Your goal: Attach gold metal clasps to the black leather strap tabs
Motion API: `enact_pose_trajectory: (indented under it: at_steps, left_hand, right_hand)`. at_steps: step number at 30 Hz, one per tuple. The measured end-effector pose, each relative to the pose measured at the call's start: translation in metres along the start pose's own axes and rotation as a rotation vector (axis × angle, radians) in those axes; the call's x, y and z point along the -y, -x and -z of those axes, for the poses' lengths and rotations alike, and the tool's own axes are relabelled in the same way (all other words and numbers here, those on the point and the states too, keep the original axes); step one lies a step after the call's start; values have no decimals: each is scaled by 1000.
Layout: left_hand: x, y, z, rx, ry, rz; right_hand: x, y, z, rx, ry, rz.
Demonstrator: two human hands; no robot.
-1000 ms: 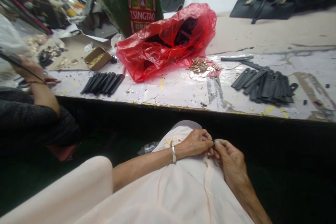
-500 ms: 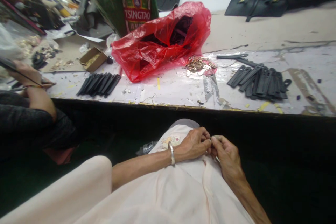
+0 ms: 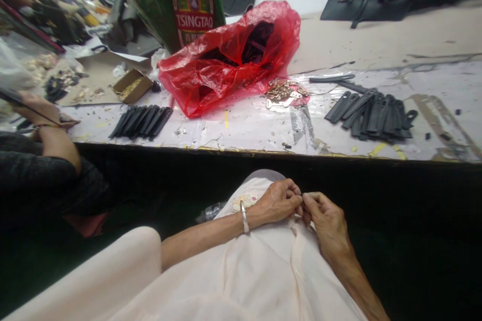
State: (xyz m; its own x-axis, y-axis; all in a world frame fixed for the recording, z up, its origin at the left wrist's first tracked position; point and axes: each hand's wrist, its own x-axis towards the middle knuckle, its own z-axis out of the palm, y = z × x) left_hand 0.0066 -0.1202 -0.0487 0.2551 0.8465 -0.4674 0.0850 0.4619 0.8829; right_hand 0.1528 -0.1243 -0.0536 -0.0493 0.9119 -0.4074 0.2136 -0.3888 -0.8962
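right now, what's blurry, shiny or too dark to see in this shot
In the head view: pale plastic at the left edge looks smeared; glare streaks the red bag; below the table it is nearly black; the left hand and right hand are fairly clear, but the tiny dark piece at their fingertips is too small to identify.

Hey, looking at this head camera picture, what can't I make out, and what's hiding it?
In the head view:
Whatever lies between the left hand and right hand: too small, masked by the fingers.
Most contents of the red plastic bag: covered by its folds.
Lower front of the green bin: behind that bag.
Dark object at the co-worker's hand: cut off by the left edge.
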Motion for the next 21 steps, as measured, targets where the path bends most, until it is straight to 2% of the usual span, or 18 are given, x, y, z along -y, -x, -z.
enact_pose_trajectory:
  at_steps: [4,8,11,17,21]
  left_hand:
    - [-1,3,3,82,92,5]
    - [-6,12,10,215,291,115]
    - [-13,19,13,269,384,154]
    - [-19,26,15,277,334,144]
    - [-20,29,15,242,148,94]
  right_hand:
    - [1,2,4,-58,59,23]
    - [-4,4,8,-103,-23,-12]
    - [-6,4,8,-73,-99,-27]
    - [-2,4,5,-35,-148,-50]
    - [-2,5,9,-65,7,8]
